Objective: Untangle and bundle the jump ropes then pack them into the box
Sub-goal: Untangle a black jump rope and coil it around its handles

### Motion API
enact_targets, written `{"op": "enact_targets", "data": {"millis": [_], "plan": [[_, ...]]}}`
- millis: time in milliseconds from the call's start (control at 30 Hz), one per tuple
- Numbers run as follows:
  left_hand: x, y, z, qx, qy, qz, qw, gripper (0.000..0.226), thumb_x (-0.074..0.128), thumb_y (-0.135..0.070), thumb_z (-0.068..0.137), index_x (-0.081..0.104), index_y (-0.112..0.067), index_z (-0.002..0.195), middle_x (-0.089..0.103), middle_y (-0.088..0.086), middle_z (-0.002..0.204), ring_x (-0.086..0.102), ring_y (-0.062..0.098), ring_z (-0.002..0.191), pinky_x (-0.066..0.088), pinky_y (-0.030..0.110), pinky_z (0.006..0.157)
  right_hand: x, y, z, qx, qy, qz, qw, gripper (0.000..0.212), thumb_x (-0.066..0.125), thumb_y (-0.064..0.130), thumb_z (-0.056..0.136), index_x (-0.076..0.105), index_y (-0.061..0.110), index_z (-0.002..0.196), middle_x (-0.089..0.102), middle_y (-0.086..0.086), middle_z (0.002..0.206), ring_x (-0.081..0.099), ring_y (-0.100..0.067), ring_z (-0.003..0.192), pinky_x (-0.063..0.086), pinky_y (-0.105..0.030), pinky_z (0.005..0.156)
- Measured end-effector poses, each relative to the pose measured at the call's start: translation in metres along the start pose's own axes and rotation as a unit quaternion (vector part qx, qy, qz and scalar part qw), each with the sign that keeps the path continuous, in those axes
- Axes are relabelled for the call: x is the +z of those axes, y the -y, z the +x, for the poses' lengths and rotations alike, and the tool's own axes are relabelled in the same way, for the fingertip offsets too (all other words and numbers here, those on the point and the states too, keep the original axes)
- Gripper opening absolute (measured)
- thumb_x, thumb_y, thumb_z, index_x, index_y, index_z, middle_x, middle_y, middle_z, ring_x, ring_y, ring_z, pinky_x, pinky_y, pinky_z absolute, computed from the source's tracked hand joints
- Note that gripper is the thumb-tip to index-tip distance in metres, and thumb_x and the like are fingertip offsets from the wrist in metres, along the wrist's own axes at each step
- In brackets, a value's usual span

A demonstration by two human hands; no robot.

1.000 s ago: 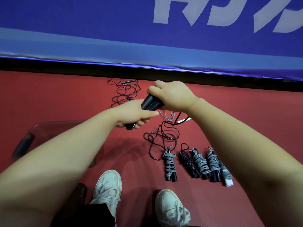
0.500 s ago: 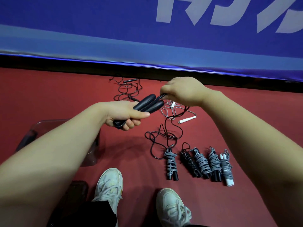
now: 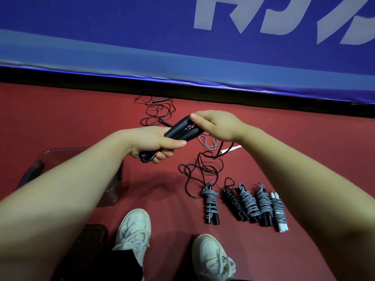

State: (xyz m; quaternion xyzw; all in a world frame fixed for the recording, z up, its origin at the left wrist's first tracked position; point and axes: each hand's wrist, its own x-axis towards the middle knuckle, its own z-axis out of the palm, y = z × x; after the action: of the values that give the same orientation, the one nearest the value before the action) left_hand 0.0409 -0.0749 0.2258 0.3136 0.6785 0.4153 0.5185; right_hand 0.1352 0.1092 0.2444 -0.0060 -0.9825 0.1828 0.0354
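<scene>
My left hand (image 3: pixel 154 144) grips the lower ends of two black jump-rope handles (image 3: pixel 180 128) held side by side. My right hand (image 3: pixel 218 124) pinches that rope's black cord at the handles' upper ends. The loose black cord (image 3: pixel 199 169) hangs from my right hand and lies in loops on the red floor. Several wound bundles (image 3: pixel 248 203) lie in a row at the right, the leftmost bundle (image 3: pixel 211 205) a little apart. A clear plastic box (image 3: pixel 109 191) stands on the floor at the left, mostly hidden by my left arm.
A tangled black rope (image 3: pixel 157 110) lies by the wall, and a grey cord (image 3: pixel 209 141) with a white handle (image 3: pixel 231 149) lies under my right hand. A blue banner (image 3: pixel 182 47) runs along the back. My two white shoes (image 3: pixel 133 232) are at the bottom.
My right hand has come back over the handle tips, drawing the black cord around them. My left hand keeps hold of the handles and has shifted slightly.
</scene>
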Motion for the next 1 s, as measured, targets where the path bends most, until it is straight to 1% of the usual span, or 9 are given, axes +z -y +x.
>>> {"op": "enact_targets", "data": {"millis": [100, 267, 367, 500, 600, 667, 767, 867, 1000], "plan": [[0.005, -0.001, 0.005, 0.025, -0.025, 0.002, 0.999, 0.031, 0.062, -0.031, 0.08, 0.034, -0.018, 0.075, 0.034, -0.003, 0.052, 0.033, 0.01, 0.044, 0.034, 0.02, 0.043, 0.018, 0.002, 0.006, 0.037, -0.091, 0.113, 0.989, 0.036, 0.025, 0.048, 0.1, 0.055, 0.034, 0.084, 0.061, 0.004, 0.09, 0.055, -0.018, 0.088, 0.046, -0.037, 0.089], [0.007, -0.003, 0.004, 0.013, 0.003, -0.036, 0.999, 0.033, 0.059, -0.029, 0.083, 0.032, -0.019, 0.068, 0.03, -0.002, 0.053, 0.029, 0.009, 0.043, 0.03, 0.018, 0.041, 0.021, 0.002, 0.014, -0.013, -0.149, 0.174, 0.973, 0.038, 0.032, 0.036, 0.101, 0.05, 0.029, 0.133, 0.055, 0.008, 0.133, 0.049, -0.009, 0.123, 0.036, -0.027, 0.103], [0.004, -0.002, -0.001, -0.006, 0.016, -0.034, 0.999, 0.03, 0.06, -0.035, 0.078, 0.038, -0.016, 0.072, 0.032, -0.003, 0.05, 0.028, 0.005, 0.039, 0.026, 0.015, 0.037, 0.008, -0.003, 0.011, -0.027, -0.117, 0.063, 0.991, 0.043, 0.029, 0.048, 0.095, 0.055, 0.038, 0.129, 0.061, 0.014, 0.125, 0.055, -0.008, 0.115, 0.042, -0.027, 0.094], [0.0, -0.004, -0.002, -0.009, -0.007, -0.064, 0.998, 0.03, 0.064, -0.035, 0.073, 0.044, -0.014, 0.079, 0.033, -0.003, 0.052, 0.029, 0.003, 0.038, 0.026, 0.013, 0.035, -0.007, -0.011, 0.009, -0.035, -0.129, -0.067, 0.989, 0.051, 0.03, 0.059, 0.088, 0.07, 0.028, 0.086, 0.067, 0.0, 0.075, 0.059, -0.021, 0.076, 0.038, -0.033, 0.06], [-0.001, -0.007, -0.001, -0.014, -0.015, -0.066, 0.998, 0.028, 0.066, -0.027, 0.074, 0.04, -0.018, 0.075, 0.034, -0.004, 0.052, 0.03, 0.003, 0.038, 0.026, 0.012, 0.036, -0.018, -0.011, 0.005, -0.01, -0.083, -0.057, 0.995, 0.045, 0.043, 0.056, 0.091, 0.06, 0.029, 0.123, 0.066, 0.006, 0.094, 0.06, -0.018, 0.092, 0.042, -0.03, 0.072], [-0.003, -0.006, -0.001, -0.034, -0.013, -0.061, 0.998, 0.029, 0.065, -0.022, 0.079, 0.037, -0.019, 0.073, 0.034, -0.004, 0.052, 0.03, 0.003, 0.037, 0.025, 0.012, 0.036, -0.022, -0.007, 0.0, -0.018, 0.004, -0.084, 0.996, 0.076, 0.055, 0.058, 0.082, 0.02, 0.039, 0.146, 0.048, 0.009, 0.104, 0.052, -0.014, 0.086, 0.04, -0.028, 0.075], [-0.005, -0.001, 0.0, -0.077, 0.0, -0.032, 0.996, 0.028, 0.063, -0.019, 0.086, 0.039, -0.018, 0.073, 0.034, -0.004, 0.051, 0.03, 0.003, 0.037, 0.026, 0.013, 0.036, -0.015, 0.0, -0.002, -0.064, 0.074, -0.279, 0.955, 0.113, 0.066, 0.064, 0.068, -0.02, 0.042, 0.138, 0.036, 0.001, 0.124, 0.047, -0.02, 0.07, 0.04, -0.03, 0.064], [-0.001, 0.001, 0.0, -0.106, 0.02, 0.0, 0.994, 0.03, 0.063, -0.02, 0.087, 0.039, -0.017, 0.07, 0.034, -0.004, 0.05, 0.03, 0.004, 0.037, 0.026, 0.014, 0.037, -0.007, 0.006, 0.0, -0.069, 0.05, -0.346, 0.934, 0.112, 0.069, 0.058, 0.072, -0.014, 0.038, 0.145, 0.035, -0.005, 0.135, 0.048, -0.024, 0.066, 0.04, -0.032, 0.058], [0.004, 0.001, 0.0, -0.119, 0.022, 0.001, 0.993, 0.03, 0.062, -0.02, 0.088, 0.039, -0.017, 0.07, 0.034, -0.004, 0.05, 0.03, 0.004, 0.037, 0.026, 0.014, 0.035, 0.005, 0.006, 0.0, -0.062, 0.052, -0.352, 0.933, 0.098, 0.066, 0.059, 0.074, 0.006, 0.039, 0.149, 0.043, 0.0, 0.129, 0.06, -0.027, 0.084, 0.045, -0.033, 0.063]]}}
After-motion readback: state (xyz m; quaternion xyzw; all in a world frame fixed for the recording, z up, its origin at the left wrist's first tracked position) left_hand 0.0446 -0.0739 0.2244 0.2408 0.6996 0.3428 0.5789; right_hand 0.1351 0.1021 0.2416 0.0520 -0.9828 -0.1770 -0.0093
